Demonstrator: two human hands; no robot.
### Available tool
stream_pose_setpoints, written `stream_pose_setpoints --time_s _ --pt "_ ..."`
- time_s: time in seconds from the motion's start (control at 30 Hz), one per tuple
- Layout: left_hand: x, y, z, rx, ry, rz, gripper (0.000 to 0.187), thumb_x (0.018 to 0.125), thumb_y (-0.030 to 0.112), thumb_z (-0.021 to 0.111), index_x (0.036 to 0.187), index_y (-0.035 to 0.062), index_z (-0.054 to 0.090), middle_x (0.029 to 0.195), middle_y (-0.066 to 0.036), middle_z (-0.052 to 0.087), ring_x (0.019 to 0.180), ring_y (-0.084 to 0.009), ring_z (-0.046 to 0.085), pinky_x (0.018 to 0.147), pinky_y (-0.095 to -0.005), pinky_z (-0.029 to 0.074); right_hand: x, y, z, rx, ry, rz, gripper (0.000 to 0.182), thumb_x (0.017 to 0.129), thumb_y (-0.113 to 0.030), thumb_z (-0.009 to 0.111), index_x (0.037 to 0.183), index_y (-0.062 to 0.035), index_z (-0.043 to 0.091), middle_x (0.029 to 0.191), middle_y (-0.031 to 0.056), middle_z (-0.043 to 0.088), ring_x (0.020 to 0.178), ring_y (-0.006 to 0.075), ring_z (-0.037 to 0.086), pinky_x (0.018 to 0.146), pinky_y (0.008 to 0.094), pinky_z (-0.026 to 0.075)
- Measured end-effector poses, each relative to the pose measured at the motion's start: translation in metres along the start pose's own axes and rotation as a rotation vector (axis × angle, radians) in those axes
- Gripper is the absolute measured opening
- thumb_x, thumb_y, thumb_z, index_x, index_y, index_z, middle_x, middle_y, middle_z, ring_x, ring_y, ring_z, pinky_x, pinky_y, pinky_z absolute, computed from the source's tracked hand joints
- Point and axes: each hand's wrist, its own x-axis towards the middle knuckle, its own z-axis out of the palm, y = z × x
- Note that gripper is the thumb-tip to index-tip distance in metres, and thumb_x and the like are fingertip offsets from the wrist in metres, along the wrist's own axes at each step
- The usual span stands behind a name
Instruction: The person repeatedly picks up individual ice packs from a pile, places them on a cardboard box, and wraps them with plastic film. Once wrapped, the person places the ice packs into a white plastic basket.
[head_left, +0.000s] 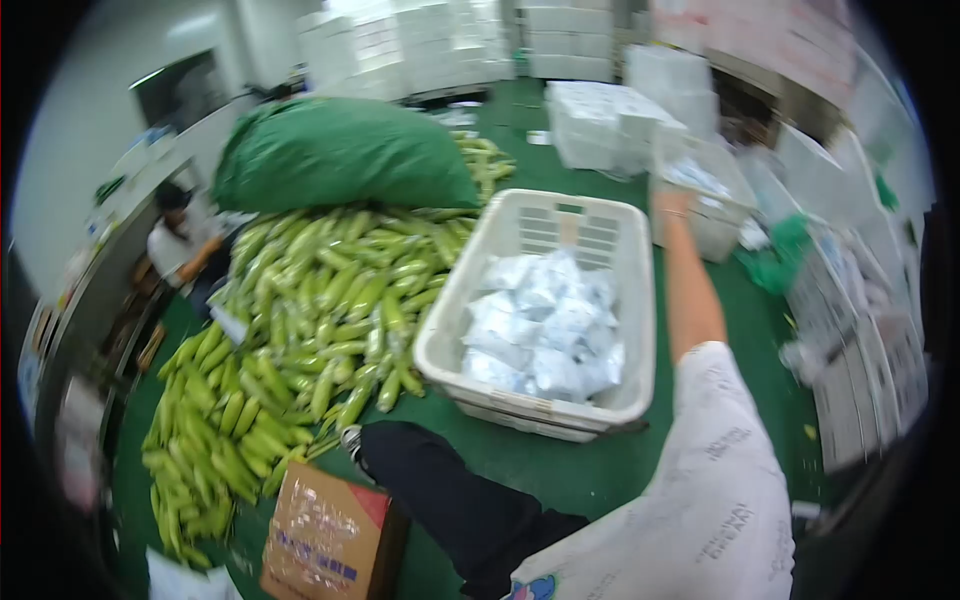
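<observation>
My right arm stretches forward, and my right hand (676,203) is at the near left corner of a whitish plastic basket (712,228) with pale packs (697,176) inside. The hand is small and blurred, so whether its fingers grip the rim cannot be made out. My left hand is out of view. Closer to me, a larger white plastic basket (440,335) stands on the floor, partly filled with white and pale-blue plastic packs (545,320). Left of it lies a big heap of green corn ears (340,290), many apparently in clear plastic.
A stuffed green sack (345,155) rests on the heap. Beside my leg (450,490) is a taped cardboard box (325,535). Another person (185,240) sits at the left. White foam boxes (600,120) stand at the back, with more along the right. Green netting (785,255) lies nearby.
</observation>
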Motion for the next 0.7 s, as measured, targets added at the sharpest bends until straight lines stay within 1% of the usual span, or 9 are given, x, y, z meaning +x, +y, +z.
stream_pose_setpoints --time_s 0.03,0.07,0.1,0.17,0.2,0.23,0.4,0.5,0.7 --pt "-0.005 -0.013 -0.006 0.102 -0.049 0.001 0.068 0.081 0.032 0.072 0.139 0.0086 0.046 0.138 -0.014 0.047 0.127 -0.0332 0.044 0.107 -0.0518 0.033 -0.076 -0.04 -0.08 0.402 0.024 0.361 0.082 0.08 -0.034 0.064 0.138 0.0134 0.03 0.134 0.031 0.05 0.117 0.039 0.058 0.098 0.0456 0.046" --pt "0.007 -0.037 0.007 0.198 -0.1 -0.003 0.071 0.085 0.041 0.067 0.144 0.0114 0.041 0.144 -0.013 0.043 0.132 -0.0332 0.039 0.109 -0.054 0.029 -0.1 -0.06 -0.093 0.457 0.131 0.311 0.085 0.078 -0.031 0.067 0.139 0.0126 0.027 0.122 0.0282 0.058 0.108 0.0379 0.061 0.091 0.0432 0.05" --pt "0.006 -0.065 0.025 0.045 -0.172 0.209 0.064 0.079 0.036 0.073 0.123 -0.007 0.054 0.113 -0.018 0.064 0.099 -0.0325 0.064 0.089 -0.04 0.051 -0.116 -0.083 -0.075 0.584 0.065 0.016 0.081 0.078 -0.028 0.068 0.138 0.0102 0.029 0.115 0.0246 0.06 0.103 0.0361 0.063 0.088 0.0425 0.051" --pt "-0.032 -0.087 0.062 0.063 -0.26 0.307 0.059 0.078 0.032 0.074 0.12 -0.0045 0.056 0.108 -0.013 0.067 0.092 -0.0294 0.066 0.085 -0.039 0.053 -0.187 -0.119 -0.047 0.744 -0.125 -0.453 0.063 0.079 -0.013 0.068 0.133 0.0023 0.038 0.1 0.0149 0.06 0.087 0.0293 0.063 0.079 0.0381 0.053" --pt "-0.051 -0.095 0.083 0.059 -0.243 0.285 0.054 0.076 0.02 0.073 0.121 -0.0041 0.056 0.109 -0.012 0.066 0.094 -0.027 0.065 0.087 -0.0381 0.051 -0.246 -0.142 -0.024 0.687 -0.05 -0.775 0.052 0.081 -0.007 0.065 0.128 -0.0005 0.041 0.112 0.0114 0.056 0.088 0.0175 0.06 0.075 0.0292 0.051" --pt "-0.069 -0.104 0.097 0.068 -0.229 0.257 0.052 0.074 0.007 0.072 0.122 -0.0037 0.055 0.111 -0.011 0.065 0.096 -0.0247 0.064 0.089 -0.0372 0.05 -0.338 -0.174 -0.064 0.924 -0.528 -0.665 0.053 0.08 -0.007 0.069 0.126 -0.0016 0.043 0.113 0.0102 0.055 0.093 0.0173 0.059 0.077 0.0301 0.051" --pt "-0.127 -0.166 0.141 -0.038 -0.101 0.31 0.06 0.072 -0.002 0.073 0.128 -0.0027 0.051 0.117 -0.012 0.062 0.104 -0.0243 0.062 0.09 -0.0348 0.049 -0.619 -0.205 -0.125 1.078 -1.24 -1.12 0.075 0.076 -0.019 0.077 0.137 -0.0017 0.037 0.129 0.0149 0.046 0.109 0.0261 0.055 0.095 0.0384 0.045" --pt "-0.153 -0.192 0.149 -0.09 -0.072 0.231 0.062 0.072 -0.003 0.073 0.129 -0.0026 0.05 0.119 -0.012 0.061 0.104 -0.0249 0.061 0.091 -0.0362 0.049 -0.732 -0.181 -0.128 1.0 -1.183 -1.495 0.095 0.072 -0.031 0.079 0.141 0.0076 0.026 0.134 0.0274 0.039 0.122 0.0427 0.041 0.106 0.0444 0.034" --pt "-0.179 -0.251 0.126 -0.125 -0.075 0.257 0.051 0.08 0.002 0.073 0.122 -0.0014 0.045 0.119 -0.015 0.056 0.106 -0.0229 0.06 0.089 -0.0359 0.05 -0.83 -0.122 -0.11 0.533 -1.358 -1.492 0.111 0.059 -0.034 0.083 0.143 0.006 0.022 0.138 0.031 0.037 0.126 0.0454 0.041 0.096 0.0523 0.041"
